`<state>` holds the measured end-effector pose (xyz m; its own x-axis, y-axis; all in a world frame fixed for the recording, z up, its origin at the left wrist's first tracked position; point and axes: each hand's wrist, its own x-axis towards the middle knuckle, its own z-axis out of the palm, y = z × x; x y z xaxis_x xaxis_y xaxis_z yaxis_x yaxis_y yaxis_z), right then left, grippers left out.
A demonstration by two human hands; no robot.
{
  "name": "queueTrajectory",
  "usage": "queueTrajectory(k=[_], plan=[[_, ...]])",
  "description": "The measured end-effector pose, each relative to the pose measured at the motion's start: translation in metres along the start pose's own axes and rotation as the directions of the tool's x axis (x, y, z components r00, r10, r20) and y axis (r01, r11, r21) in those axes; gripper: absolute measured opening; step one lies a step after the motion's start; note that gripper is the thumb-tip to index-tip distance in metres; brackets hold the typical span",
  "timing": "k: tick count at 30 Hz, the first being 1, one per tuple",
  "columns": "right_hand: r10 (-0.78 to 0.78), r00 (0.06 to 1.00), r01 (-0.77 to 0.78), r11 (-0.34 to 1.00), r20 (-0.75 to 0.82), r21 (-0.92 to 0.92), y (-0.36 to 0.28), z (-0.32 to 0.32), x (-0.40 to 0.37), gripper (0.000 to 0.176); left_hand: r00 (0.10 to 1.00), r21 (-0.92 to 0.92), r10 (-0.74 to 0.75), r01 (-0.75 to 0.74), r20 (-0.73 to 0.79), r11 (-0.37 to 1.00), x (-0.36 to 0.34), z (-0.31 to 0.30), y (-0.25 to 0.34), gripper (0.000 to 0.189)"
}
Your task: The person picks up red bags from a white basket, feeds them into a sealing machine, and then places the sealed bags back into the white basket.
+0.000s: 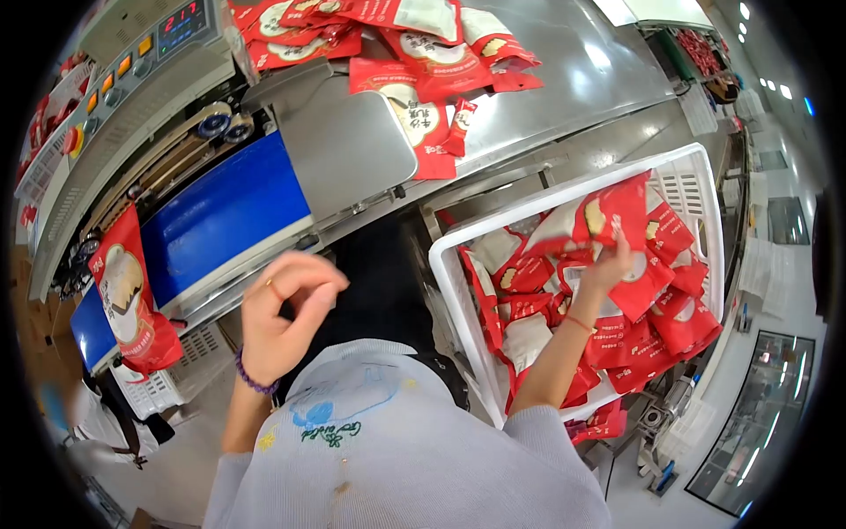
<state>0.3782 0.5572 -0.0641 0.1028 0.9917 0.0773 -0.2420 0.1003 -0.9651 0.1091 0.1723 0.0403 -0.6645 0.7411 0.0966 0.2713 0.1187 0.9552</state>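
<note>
My left hand (286, 317), with a ring and a purple bead bracelet, is in front of the blue conveyor belt (229, 194). Its fingers are loosely bent, and nothing shows between them. Over at the white crate (564, 207), my right hand (610, 264) is closed on a red-and-white snack bag (586, 216), partly blurred. Below it, several similar red bags (630, 339) lie heaped in the crate. One upright red bag (128, 300) rests against the far left end of the belt.
The sealing machine (159, 66) with a lit red display stands at upper left. A metal plate (352, 132) adjoins the belt. More red bags (432, 57) and a small red packet (460, 128) lie on the steel table (573, 70). Another white crate (189, 361) sits below the belt.
</note>
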Motion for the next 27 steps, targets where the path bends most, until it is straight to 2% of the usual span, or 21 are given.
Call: queueTrajectory(k=[2,3,4,6,7,8,10,11,12,14,15,16,17,18,19,20,21,22,24,26,27], plan=[[-0.019,0.998,0.012,0.994,0.065,0.112,-0.045,0.015,-0.039,0.021,0.994,-0.038,0.072,-0.069,0.078,0.997,0.010,0.006,-0.002,0.022],[0.024,0.994,-0.043,0.984,0.108,0.171,-0.065,0.027,-0.061,0.024,0.988,-0.043,0.120,-0.116,0.102,0.992,0.017,0.009,-0.002,0.030],[0.123,0.984,-0.135,0.986,0.127,0.095,-0.074,0.018,-0.072,0.035,0.978,-0.048,0.168,-0.163,0.126,0.985,0.023,0.013,0.001,0.038],[0.163,0.852,-0.224,0.973,0.498,0.064,-0.098,0.033,-0.106,0.041,0.979,-0.246,0.188,-0.163,0.081,0.956,0.036,0.031,0.003,0.059],[0.194,0.750,-0.271,0.962,0.632,0.027,-0.110,0.049,-0.129,0.044,0.979,-0.394,0.145,-0.079,0.142,0.916,0.034,0.033,0.000,0.070],[0.244,0.669,-0.326,0.945,0.702,-0.017,-0.114,0.072,-0.161,0.047,0.982,-0.556,0.114,-0.013,0.148,0.831,0.027,0.032,-0.004,0.069],[0.286,0.404,-0.357,0.924,0.869,-0.138,-0.109,0.094,-0.174,0.050,0.934,-0.623,-0.168,0.337,0.315,0.706,0.011,0.015,-0.012,0.063],[0.309,0.452,-0.386,0.913,0.837,-0.129,-0.110,0.110,-0.187,0.050,0.950,-0.746,-0.209,0.312,0.232,0.588,0.003,0.009,-0.010,0.052],[0.333,0.496,-0.415,0.902,0.802,-0.117,-0.112,0.129,-0.202,0.051,0.975,-0.775,-0.213,0.188,0.071,0.603,-0.004,0.004,-0.012,0.043],[0.241,0.358,-0.270,0.951,0.902,-0.147,-0.106,0.151,-0.217,0.054,0.951,-0.824,-0.285,0.062,-0.123,0.563,-0.015,-0.005,-0.020,0.038],[0.341,0.274,-0.179,0.937,0.899,-0.301,-0.089,0.149,-0.215,0.055,0.954,-0.795,-0.265,0.053,-0.138,0.604,-0.017,-0.011,-0.027,0.035],[0.312,0.315,-0.164,0.948,0.896,-0.272,-0.075,0.151,-0.219,0.048,0.957,-0.764,-0.246,0.044,-0.151,0.643,-0.013,-0.020,-0.031,0.031],[0.270,0.352,-0.134,0.962,0.896,-0.238,-0.068,0.156,-0.222,0.042,0.941,-0.606,-0.229,0.034,-0.247,0.795,-0.012,-0.024,-0.027,0.026],[0.227,0.387,-0.103,0.974,0.894,-0.202,-0.062,0.161,-0.226,0.037,0.936,-0.439,-0.091,-0.072,-0.340,0.896,-0.004,-0.030,-0.026,0.025],[0.247,0.460,-0.161,0.968,0.853,-0.193,-0.058,0.163,-0.227,0.024,0.926,-0.285,-0.094,-0.015,-0.364,0.958,-0.004,-0.038,-0.038,0.026],[0.212,0.510,-0.231,0.967,0.834,-0.104,-0.044,0.163,-0.220,0.015,0.918,-0.272,-0.125,0.019,-0.377,0.962,-0.003,-0.044,-0.039,0.022],[0.218,0.553,-0.258,0.963,0.804,-0.083,-0.053,0.177,-0.224,0.012,0.885,-0.436,-0.237,0.043,-0.400,0.899,0.003,-0.043,-0.034,0.019],[0.194,0.587,-0.117,0.981,0.786,-0.154,-0.050,0.186,-0.220,0.013,0.887,-0.470,-0.247,0.039,-0.390,0.882,0.006,-0.042,-0.039,0.019],[0.193,0.572,0.252,0.883,0.797,-0.395,-0.041,0.190,-0.199,0.017,0.898,-0.343,-0.210,0.071,-0.387,0.936,0.018,-0.046,-0.047,0.024],[0.135,0.543,0.345,0.864,0.829,-0.367,-0.020,0.203,-0.180,0.019,0.889,-0.392,-0.238,0.073,-0.391,0.917,0.039,-0.038,-0.071,0.028],[0.084,0.508,0.225,0.948,0.857,-0.226,-0.016,0.214,-0.182,0.021,0.867,-0.310,-0.227,0.090,-0.443,0.946,0.049,-0.035,-0.080,0.029]])
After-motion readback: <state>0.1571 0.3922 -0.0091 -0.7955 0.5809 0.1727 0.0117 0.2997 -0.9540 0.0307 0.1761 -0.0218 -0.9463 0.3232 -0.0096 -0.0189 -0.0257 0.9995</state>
